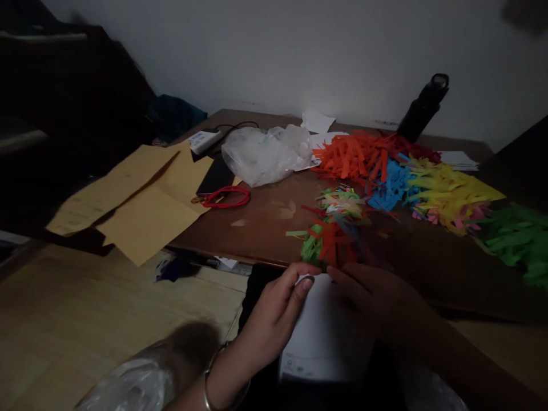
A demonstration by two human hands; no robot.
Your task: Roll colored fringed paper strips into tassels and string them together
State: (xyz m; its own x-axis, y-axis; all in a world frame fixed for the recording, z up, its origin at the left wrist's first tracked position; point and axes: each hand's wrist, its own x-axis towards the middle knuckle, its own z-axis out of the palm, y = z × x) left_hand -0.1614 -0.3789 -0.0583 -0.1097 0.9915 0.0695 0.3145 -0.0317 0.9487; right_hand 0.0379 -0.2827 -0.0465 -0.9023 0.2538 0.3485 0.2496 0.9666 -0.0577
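A white printed paper piece (323,337), with small marks near its lower end, lies before me below the table's front edge. I cannot tell whether it is a sheet or a flat box. My left hand (274,314) wears a metal bangle and pinches its upper left corner between thumb and forefinger. Over the upper right edge bends my right hand (377,294), in shadow, its fingertips close to the left ones. Just beyond the fingertips lies a pile of mixed fringed paper strips (336,234), in green, orange and white. Whether the strips join the white piece is hidden.
On the brown table (252,228) are orange (351,154), blue (391,185), yellow (454,191) and green (520,240) fringed paper, a crumpled clear bag (268,154), a red cord (229,197) and a black bottle (422,111). Tan paper sheets (149,211) overhang the left edge.
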